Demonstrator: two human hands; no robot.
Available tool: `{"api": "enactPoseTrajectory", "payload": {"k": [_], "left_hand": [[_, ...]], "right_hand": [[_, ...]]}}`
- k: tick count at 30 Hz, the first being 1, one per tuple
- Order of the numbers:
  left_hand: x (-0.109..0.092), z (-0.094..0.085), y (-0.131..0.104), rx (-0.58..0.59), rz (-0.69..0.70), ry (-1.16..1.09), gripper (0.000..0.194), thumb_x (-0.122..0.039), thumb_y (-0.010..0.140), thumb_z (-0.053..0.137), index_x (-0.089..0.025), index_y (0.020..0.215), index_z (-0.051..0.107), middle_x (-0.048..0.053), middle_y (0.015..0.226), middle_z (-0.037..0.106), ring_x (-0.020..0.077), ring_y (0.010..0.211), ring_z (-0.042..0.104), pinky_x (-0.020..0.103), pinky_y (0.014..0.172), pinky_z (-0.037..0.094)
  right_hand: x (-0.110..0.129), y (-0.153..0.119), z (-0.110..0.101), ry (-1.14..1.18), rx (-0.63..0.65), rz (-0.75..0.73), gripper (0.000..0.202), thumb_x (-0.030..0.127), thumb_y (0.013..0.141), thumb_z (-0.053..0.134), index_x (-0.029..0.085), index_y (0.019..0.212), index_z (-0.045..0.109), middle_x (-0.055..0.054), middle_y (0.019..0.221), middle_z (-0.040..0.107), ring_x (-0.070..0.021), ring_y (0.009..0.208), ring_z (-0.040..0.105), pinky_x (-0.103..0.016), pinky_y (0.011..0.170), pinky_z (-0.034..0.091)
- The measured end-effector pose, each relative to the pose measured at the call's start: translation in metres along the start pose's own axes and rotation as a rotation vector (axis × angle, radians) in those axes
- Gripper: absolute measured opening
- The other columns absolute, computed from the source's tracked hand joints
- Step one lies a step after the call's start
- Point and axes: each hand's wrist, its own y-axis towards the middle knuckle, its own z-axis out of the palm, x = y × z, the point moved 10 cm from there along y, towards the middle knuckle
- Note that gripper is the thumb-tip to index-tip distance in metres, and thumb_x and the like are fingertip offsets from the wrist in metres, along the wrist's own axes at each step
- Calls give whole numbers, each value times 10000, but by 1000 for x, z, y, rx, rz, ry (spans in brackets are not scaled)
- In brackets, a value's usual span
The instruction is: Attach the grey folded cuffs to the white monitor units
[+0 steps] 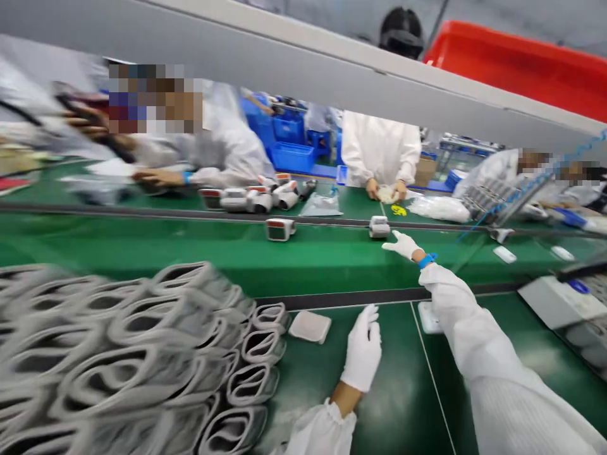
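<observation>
My right hand [403,246], in a white glove with a blue band at the wrist, reaches out over the green conveyor belt [218,243]. Its thumb and fingers are apart and hold nothing. Just left of its fingertips sits a small white and grey device [379,227], with a slight gap between. My left hand [363,351], gloved too, hovers over the green worktable [393,404] with loosely bent fingers and nothing in them. The nearest thing to it is a pale, flat, rounded pad [310,327] on the table. Another white device [280,229] with a dark face rests farther left on the belt.
Grey fabric cuffs [137,354] are piled at the left. A white box [559,306] stands at the right, and a white flat piece [430,317] lies beneath my right forearm. Overhead runs a shelf [294,50] bearing a red bin [516,69]. Co-workers sit across the belt.
</observation>
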Motion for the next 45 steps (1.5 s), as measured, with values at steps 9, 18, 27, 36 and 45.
{"api": "enactPoseTrajectory", "payload": {"k": [9,18,27,36,45], "left_hand": [[3,0,6,59,3,104,413,-344,949,544,-212,1338,590,142,1316,694,271,1217,670,470,1109,484],[0,43,-17,111,-78,-42,463,-394,926,608,-183,1333,546,171,1374,644,270,1271,638,476,1173,431],[-13,42,-47,329,-255,-286,770,-389,673,885,-195,1366,610,171,1363,656,351,1293,612,477,1112,473],[-10,-32,-96,162,-386,-647,578,-341,858,705,-145,1387,580,96,973,687,160,657,619,301,613,495],[-7,-88,-115,-113,-401,-946,775,-232,865,634,-184,1585,351,135,1014,683,237,778,651,351,654,524]], "right_hand": [[-59,-172,-14,-294,641,-308,966,254,656,880,203,1539,491,-139,1468,587,-327,1278,621,-397,1070,498],[-39,-184,23,-321,529,-150,677,248,489,901,118,1100,640,-151,1042,681,-284,820,671,-356,708,533],[32,-281,63,251,150,-416,699,265,719,719,141,1373,505,-143,1168,633,-285,1061,604,-442,970,508],[104,-237,92,446,128,-723,523,335,1042,443,191,1544,442,-168,1526,494,-289,1442,447,-509,1212,353],[152,-190,177,649,376,-547,527,191,769,714,233,1292,662,-101,1435,592,-290,1314,584,-455,1155,447]]}}
